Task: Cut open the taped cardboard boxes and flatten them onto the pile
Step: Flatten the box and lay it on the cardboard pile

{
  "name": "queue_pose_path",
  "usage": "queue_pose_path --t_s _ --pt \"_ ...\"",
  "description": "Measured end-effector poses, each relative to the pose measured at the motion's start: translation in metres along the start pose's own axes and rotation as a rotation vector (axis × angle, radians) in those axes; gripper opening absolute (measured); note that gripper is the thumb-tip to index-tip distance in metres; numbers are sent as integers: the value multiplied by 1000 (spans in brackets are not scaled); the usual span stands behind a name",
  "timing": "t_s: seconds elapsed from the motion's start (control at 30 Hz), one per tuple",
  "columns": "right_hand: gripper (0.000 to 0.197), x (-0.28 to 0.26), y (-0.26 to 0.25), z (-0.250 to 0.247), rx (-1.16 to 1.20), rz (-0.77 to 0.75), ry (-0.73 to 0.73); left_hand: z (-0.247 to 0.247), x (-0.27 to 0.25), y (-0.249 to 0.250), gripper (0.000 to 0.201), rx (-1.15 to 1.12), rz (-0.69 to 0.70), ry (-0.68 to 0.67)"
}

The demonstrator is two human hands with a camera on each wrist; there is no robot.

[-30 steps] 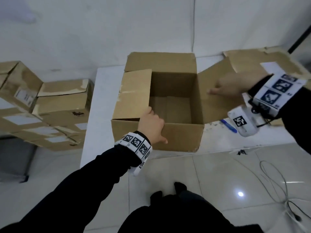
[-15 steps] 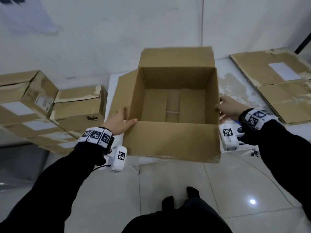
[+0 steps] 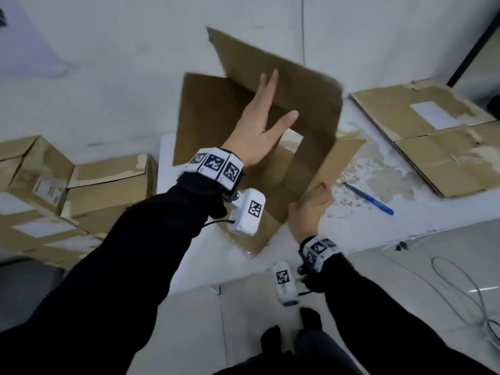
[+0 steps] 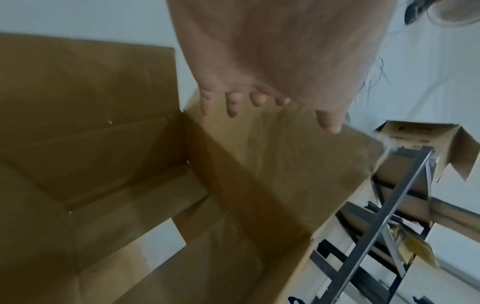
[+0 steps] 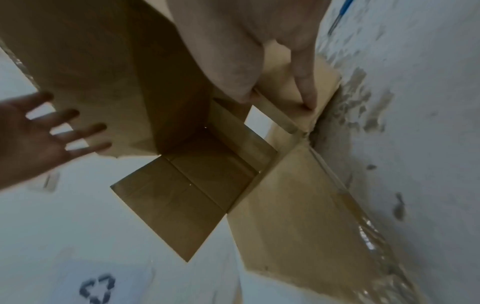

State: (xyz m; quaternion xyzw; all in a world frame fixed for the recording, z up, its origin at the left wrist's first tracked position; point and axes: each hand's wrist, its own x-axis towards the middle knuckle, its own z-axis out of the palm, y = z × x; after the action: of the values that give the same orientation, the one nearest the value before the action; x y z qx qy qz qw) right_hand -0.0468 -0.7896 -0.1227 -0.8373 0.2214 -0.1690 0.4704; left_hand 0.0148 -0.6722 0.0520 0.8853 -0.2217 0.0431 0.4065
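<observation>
Cardboard box [image 3: 284, 109], open at both ends, sits skewed into a diamond on the white table [image 3: 378, 217], toward twelve o'clock from the person. Its bottom flaps hang loose, and the tabletop shows through the gap inside.

The left hand [image 3: 259, 125] reaches in over the box with fingers straight and spread wide, gripping nothing; its palm faces the tall far panel, and whether it touches the card is hard to tell through the motion blur. The right hand [image 3: 311, 204] holds the near edge at about five o'clock, thumb and fingers pinched on the panel's rim, as the right wrist view confirms.

The step in hand looks like collapsing the shell. To do it well, I judge the right hand should keep that corner anchored low while the flat left palm pushes the far panel down and toward three o'clock, so opposite corners fold along their existing creases rather than buckling mid-panel.

The pile [image 3: 433, 136] of flattened boxes lies at two o'clock; the blue pen [image 3: 368, 197] lies between, so lift over it.
</observation>
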Motion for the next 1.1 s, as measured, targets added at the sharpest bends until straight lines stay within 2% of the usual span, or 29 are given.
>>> queue_pose_path --t_s 0.07,0.13,0.2,0.27,0.3,0.4,0.47,0.53,0.63,0.7,0.73,0.83,0.9,0.97,1.03,1.07,1.1 --pt "69 -15 4 14 -34 -17 -19 7 14 -2 77 84 -23 -36" --pt "73 -31 7 19 -15 29 -129 12 25 -3 77 288 -130 -132" --pt "78 -40 18 18 49 -20 -201 13 33 -5 80 422 -208 -239" --pt "75 -38 30 2 178 -70 -245 12 39 -9 84 461 -226 -327" --pt "65 -34 35 -10 248 -64 -254 11 41 -11 86 476 -233 -366" --pt "7 -7 45 -47 371 93 -243 4 37 -20 86 560 -251 -475" --pt "27 18 45 -71 374 205 -257 -5 29 -30 86 545 -267 -512" --pt "41 44 43 -86 353 239 -324 -17 20 -42 85 484 -292 -525" --pt "65 75 32 -81 250 220 -599 -31 11 -55 85 447 -311 -523" --pt "72 86 15 -71 288 191 -714 -33 11 -56 86 469 -306 -544" --pt "72 92 4 -69 370 171 -717 -33 12 -54 86 481 -307 -555" --pt "67 116 -33 -68 633 87 -607 -26 14 -46 86 490 -328 -559" --pt "56 133 -53 -71 723 -18 -566 -22 13 -41 86 473 -342 -547" --pt "29 147 -67 -70 677 -173 -617 -21 8 -32 86 456 -353 -514" --pt "13 159 -75 -69 535 -326 -766 -25 4 -19 85 503 -354 -450" --pt "16 163 -79 -69 421 -370 -859 -30 2 -10 83 572 -352 -408" --pt "30 166 -83 -70 300 -386 -952 -36 0 0 77 660 -347 -361"
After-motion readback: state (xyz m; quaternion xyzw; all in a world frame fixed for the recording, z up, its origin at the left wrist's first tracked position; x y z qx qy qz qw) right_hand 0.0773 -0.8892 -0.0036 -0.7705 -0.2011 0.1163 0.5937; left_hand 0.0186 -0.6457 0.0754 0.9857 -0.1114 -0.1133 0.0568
